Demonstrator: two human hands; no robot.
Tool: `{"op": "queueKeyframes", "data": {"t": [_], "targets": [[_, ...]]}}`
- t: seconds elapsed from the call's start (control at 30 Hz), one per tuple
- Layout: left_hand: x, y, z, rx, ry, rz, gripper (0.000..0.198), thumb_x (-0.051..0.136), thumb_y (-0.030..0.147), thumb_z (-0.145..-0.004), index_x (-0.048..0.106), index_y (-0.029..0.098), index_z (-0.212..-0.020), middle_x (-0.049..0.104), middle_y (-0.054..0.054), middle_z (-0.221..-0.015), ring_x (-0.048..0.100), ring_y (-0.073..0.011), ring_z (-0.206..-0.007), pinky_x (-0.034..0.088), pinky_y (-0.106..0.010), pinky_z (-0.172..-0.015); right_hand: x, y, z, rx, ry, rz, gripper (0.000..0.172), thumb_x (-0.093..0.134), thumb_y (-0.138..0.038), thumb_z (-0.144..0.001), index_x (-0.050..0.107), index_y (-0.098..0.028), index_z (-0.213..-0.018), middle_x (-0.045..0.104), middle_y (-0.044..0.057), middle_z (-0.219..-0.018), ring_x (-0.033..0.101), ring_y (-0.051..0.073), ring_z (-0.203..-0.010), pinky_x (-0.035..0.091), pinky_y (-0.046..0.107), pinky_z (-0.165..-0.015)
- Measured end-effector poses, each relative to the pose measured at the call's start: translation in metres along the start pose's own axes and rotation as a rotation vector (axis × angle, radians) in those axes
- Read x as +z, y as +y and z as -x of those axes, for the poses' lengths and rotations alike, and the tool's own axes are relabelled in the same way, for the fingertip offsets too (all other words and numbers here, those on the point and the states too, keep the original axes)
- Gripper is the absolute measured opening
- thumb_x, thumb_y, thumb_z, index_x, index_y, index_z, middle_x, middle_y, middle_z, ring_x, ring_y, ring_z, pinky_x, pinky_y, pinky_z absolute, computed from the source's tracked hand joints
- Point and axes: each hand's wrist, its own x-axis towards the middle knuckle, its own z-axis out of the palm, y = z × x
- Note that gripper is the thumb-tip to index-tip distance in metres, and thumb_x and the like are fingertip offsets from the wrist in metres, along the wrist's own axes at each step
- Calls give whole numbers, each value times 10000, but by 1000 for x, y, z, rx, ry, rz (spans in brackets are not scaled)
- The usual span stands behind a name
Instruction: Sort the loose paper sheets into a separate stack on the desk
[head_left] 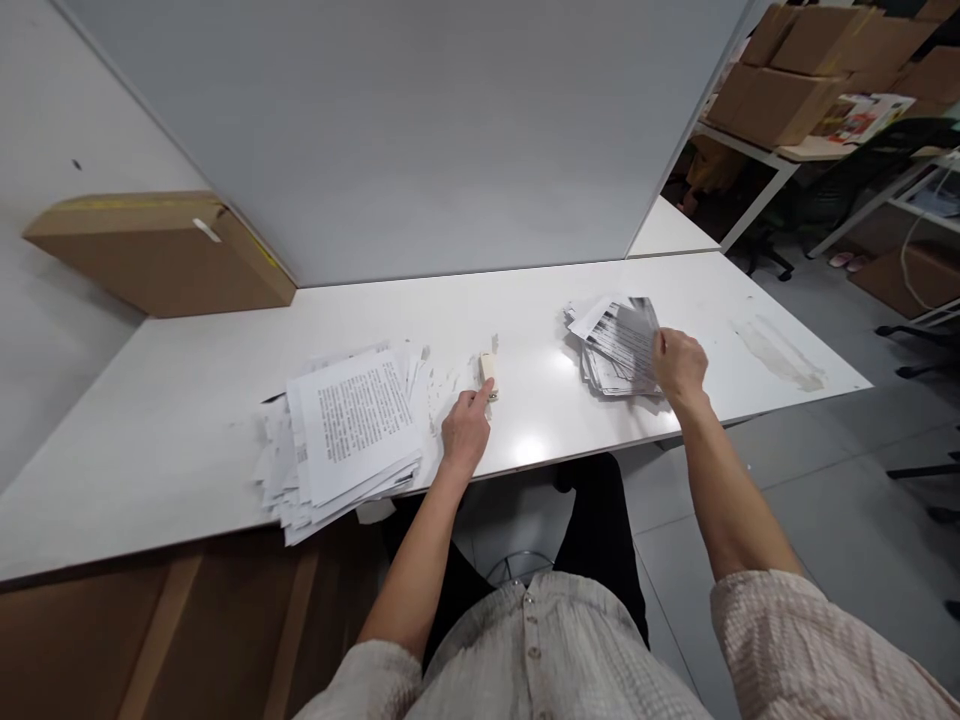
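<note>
Near the middle of the white table, my left hand [466, 432] has its fingers curled on the near end of a small cream stapler-like object [488, 372]. Over to the right, my right hand [681, 362] is closed on the right edge of a printed sheet [642, 328] above a messy stack of papers [611, 380]. A larger, uneven pile of printed paper [360, 425] lies left of my left hand, some of its sheets reaching the table's front edge.
The white table [187, 410] meets a tall grey panel [420, 140] at the back. A cardboard box [187, 255] leans at the back left. More boxes [780, 100] and a dark office chair [847, 185] stand beyond the right side.
</note>
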Motion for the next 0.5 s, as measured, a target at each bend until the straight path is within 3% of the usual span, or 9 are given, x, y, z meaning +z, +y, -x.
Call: {"op": "queueKeyframes", "data": {"t": [0.07,0.27,0.37,0.5], "targets": [[0,0,0,0,1,0,594,428,8,-801,462,291,-1322,587,-36,-996,563,-135,-816,449,-195,-615,-3,-2,-2,-42,74,84,367,297,-272,-916,640,-142,-910,648,135,-898,538,221,-771,297,293,-614],[-1,0,0,4,18,0,582,421,26,-809,459,295,-1324,591,-31,-986,561,-149,-802,438,-219,-597,7,-27,11,-232,-198,140,311,339,-223,-909,640,-146,-925,645,136,-954,548,216,-799,317,292,-611],[0,0,0,6,21,4,585,419,25,-808,458,295,-1325,591,-32,-979,559,-150,-801,434,-217,-596,15,-32,16,-228,-207,76,363,317,-312,-932,651,-172,-943,643,124,-1006,531,233,-889,350,296,-631],[1,0,0,-1,18,11,580,422,28,-808,462,291,-1324,589,-37,-980,560,-150,-810,439,-215,-607,18,-31,15,-222,-226,35,313,448,-419,-879,663,-197,-932,635,112,-1029,502,254,-942,382,309,-667]]}}
